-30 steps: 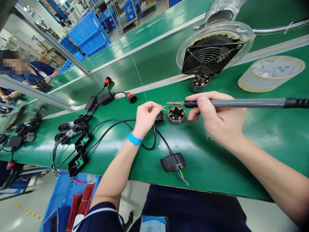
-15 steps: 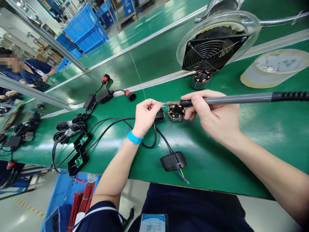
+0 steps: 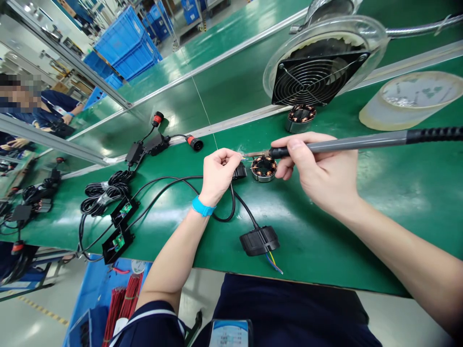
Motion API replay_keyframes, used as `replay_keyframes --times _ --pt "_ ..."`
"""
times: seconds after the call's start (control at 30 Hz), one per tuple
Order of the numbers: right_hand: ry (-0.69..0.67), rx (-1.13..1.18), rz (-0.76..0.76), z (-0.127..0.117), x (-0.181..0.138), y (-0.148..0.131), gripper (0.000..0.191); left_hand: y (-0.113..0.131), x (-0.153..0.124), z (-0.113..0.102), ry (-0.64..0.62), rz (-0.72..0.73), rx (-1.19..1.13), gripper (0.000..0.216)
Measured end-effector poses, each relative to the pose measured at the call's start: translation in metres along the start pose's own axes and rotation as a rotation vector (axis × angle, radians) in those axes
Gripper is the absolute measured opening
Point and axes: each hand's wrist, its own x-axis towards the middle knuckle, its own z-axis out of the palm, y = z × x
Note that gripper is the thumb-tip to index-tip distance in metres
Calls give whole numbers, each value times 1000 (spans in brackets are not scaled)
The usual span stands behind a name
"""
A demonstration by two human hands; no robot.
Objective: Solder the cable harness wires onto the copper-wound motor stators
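My left hand (image 3: 219, 173) is pinched closed beside the stator, and a thin solder wire (image 3: 201, 99) runs down into its fingers. Fine lead ends show at those fingertips, too small to make out fully. My right hand (image 3: 314, 171) grips a soldering iron (image 3: 356, 143), whose tip points left to the lead ends, just above the copper-wound stator (image 3: 264, 169). Partly behind my left fingers sits a black round housing (image 3: 240, 171). A second black housing (image 3: 259, 240) lies nearer me, with coloured wires (image 3: 275, 264) sticking out.
A fume extractor fan (image 3: 314, 82) stands at the back, with another stator (image 3: 301, 118) before it. To its right is a big tape roll (image 3: 408, 103). Coiled black cables (image 3: 104, 195), open circuit boxes (image 3: 117, 242) and connectors (image 3: 194, 142) lie left. A person (image 3: 54, 108) works beyond.
The soldering iron's tip and my right hand have shifted very slightly. Both hands keep the same hold, and the parts on the bench stay put.
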Motion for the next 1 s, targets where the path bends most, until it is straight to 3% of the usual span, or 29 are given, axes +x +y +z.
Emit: replay_keyframes --times 0.27,1.0 --pt "110 52 -39 2 2 -2 25 1 0 0 2 10 3 19" --pt "111 -5 -47 1 1 -1 28 0 2 1 4 -13 -14 15"
